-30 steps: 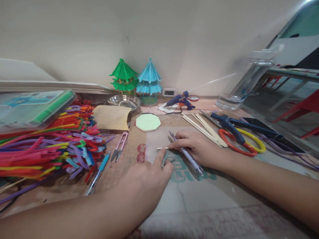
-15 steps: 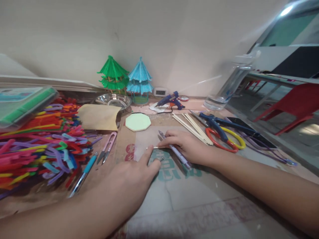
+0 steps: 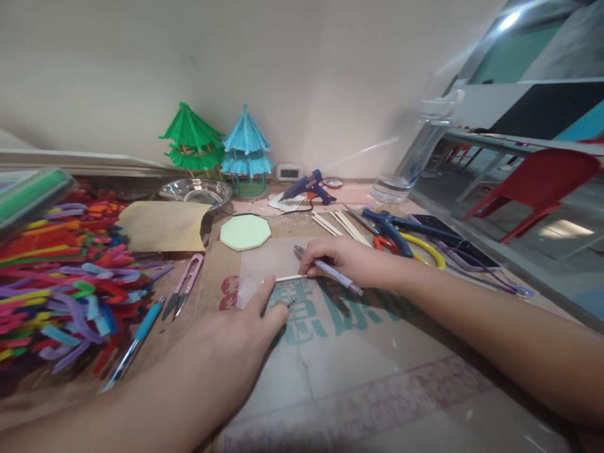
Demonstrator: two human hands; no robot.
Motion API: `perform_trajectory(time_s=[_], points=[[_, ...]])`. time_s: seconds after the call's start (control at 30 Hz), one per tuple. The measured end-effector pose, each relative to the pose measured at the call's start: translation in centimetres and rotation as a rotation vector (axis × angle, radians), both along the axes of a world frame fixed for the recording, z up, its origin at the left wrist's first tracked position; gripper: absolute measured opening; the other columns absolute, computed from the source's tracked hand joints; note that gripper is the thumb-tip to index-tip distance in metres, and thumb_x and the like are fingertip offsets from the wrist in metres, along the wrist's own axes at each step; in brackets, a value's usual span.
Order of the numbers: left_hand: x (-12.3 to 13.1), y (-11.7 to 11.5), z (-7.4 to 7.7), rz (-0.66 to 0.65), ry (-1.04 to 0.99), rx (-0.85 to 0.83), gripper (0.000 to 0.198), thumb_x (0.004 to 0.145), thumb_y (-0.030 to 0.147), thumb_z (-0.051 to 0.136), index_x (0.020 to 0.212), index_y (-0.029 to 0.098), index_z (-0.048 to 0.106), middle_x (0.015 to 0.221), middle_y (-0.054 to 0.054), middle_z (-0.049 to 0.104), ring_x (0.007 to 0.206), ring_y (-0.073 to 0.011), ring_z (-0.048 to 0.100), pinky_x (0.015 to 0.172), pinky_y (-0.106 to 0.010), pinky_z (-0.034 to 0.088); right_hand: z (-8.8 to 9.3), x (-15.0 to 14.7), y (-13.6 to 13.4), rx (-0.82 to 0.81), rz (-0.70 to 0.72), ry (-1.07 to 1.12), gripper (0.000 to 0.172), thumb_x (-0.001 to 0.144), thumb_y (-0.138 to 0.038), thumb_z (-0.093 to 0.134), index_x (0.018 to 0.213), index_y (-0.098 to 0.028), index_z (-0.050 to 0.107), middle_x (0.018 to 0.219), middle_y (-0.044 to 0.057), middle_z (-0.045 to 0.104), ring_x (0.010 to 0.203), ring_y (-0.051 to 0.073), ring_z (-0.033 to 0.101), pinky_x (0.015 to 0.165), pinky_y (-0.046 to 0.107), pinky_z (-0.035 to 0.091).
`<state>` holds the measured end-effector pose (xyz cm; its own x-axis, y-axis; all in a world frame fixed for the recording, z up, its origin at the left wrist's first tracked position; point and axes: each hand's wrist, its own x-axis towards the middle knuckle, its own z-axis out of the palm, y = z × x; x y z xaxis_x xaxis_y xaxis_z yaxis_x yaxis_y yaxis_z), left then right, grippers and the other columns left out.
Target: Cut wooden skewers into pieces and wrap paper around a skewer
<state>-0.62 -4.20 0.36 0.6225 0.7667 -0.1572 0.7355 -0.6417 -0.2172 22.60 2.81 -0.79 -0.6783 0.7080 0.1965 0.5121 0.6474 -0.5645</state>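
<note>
My right hand (image 3: pixel 337 259) has its fingers closed round a purple pen (image 3: pixel 338 277), whose dark tip points up and left. Between my hands a short pale stick (image 3: pixel 290 278) lies on the plastic-covered cardboard (image 3: pixel 302 371); my right fingertips touch its right end. At its left end rests the index fingertip of my left hand (image 3: pixel 245 330), which is open with thumb and index apart. A light green octagonal piece (image 3: pixel 245 232) lies beyond my hands.
Pipe cleaners (image 3: pixel 70 283), a blue pen (image 3: pixel 136 340) and pink snips (image 3: pixel 184 286) are at left. Behind stand green (image 3: pixel 191 141) and blue (image 3: pixel 246 151) paper towers and a glue gun (image 3: pixel 309 187). Pale sticks (image 3: pixel 349 226), pliers (image 3: pixel 394 229) and a phone (image 3: pixel 453 242) lie at right.
The view has shifted right, so things sit further left. My right hand has moved right from my left fingertip, and more of the short stick shows between them.
</note>
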Motion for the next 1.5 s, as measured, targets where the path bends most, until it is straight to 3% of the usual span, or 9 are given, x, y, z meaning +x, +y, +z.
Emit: perform_trajectory(time_s=[0.27, 0.47, 0.63, 0.83, 1.27, 1.5], points=[[0.2, 0.1, 0.0, -0.008, 0.039, -0.010, 0.059, 0.076, -0.003, 0.040, 0.123, 0.029, 0.056, 0.149, -0.012, 0.040, 0.067, -0.0230, 0.072, 0.058, -0.040, 0.059, 0.3, -0.1, -0.3, 0.037, 0.018, -0.027, 0.008, 0.083, -0.014, 0.057, 0.079, -0.015, 0.064, 0.077, 0.002, 0.063, 0.070, 0.013, 0.055, 0.064, 0.023, 0.042], [0.1, 0.1, 0.0, -0.036, 0.053, 0.003, 0.055, 0.077, -0.002, 0.040, 0.121, 0.027, 0.057, 0.145, -0.014, 0.045, 0.067, -0.0248, 0.072, 0.057, -0.042, 0.059, -0.4, 0.0, -0.1, 0.092, 0.070, 0.018, 0.012, 0.085, -0.015, 0.056, 0.076, -0.015, 0.064, 0.074, 0.002, 0.061, 0.069, 0.013, 0.055, 0.064, 0.023, 0.041], [0.5, -0.1, 0.3, -0.072, 0.047, -0.001, 0.057, 0.077, -0.003, 0.041, 0.126, 0.024, 0.056, 0.148, -0.013, 0.040, 0.073, -0.0236, 0.073, 0.062, -0.040, 0.060, -1.1, 0.2, 0.2, 0.100, 0.075, 0.038, 0.011, 0.084, -0.015, 0.057, 0.077, -0.015, 0.064, 0.073, 0.002, 0.059, 0.068, 0.013, 0.054, 0.062, 0.023, 0.041], [1.0, -0.6, 0.3, -0.042, 0.068, -0.059, 0.060, 0.079, -0.003, 0.039, 0.135, 0.019, 0.048, 0.142, -0.018, 0.048, 0.067, -0.0215, 0.072, 0.055, -0.034, 0.058, -1.3, 0.1, 0.2, 0.069, 0.071, 0.036, 0.013, 0.086, -0.019, 0.055, 0.078, -0.016, 0.065, 0.073, 0.002, 0.059, 0.068, 0.013, 0.054, 0.062, 0.024, 0.041], [1.1, -0.8, 1.4, -0.082, 0.034, -0.038, 0.044, 0.078, -0.001, 0.041, 0.115, 0.014, 0.058, 0.147, -0.019, 0.039, 0.063, -0.0205, 0.071, 0.051, -0.034, 0.058, -0.7, -0.1, -0.3, 0.043, 0.046, 0.027, 0.017, 0.088, -0.023, 0.053, 0.075, -0.018, 0.064, 0.073, 0.002, 0.058, 0.069, 0.015, 0.053, 0.062, 0.027, 0.039], [0.8, -0.5, 0.6, -0.083, 0.012, 0.002, 0.045, 0.075, -0.003, 0.041, 0.111, 0.017, 0.058, 0.147, -0.018, 0.040, 0.062, -0.0212, 0.071, 0.052, -0.036, 0.059, -0.7, -0.3, -0.3, 0.031, 0.048, 0.021, 0.019, 0.088, -0.025, 0.053, 0.076, -0.017, 0.065, 0.074, 0.003, 0.059, 0.068, 0.014, 0.054, 0.061, 0.025, 0.040]])
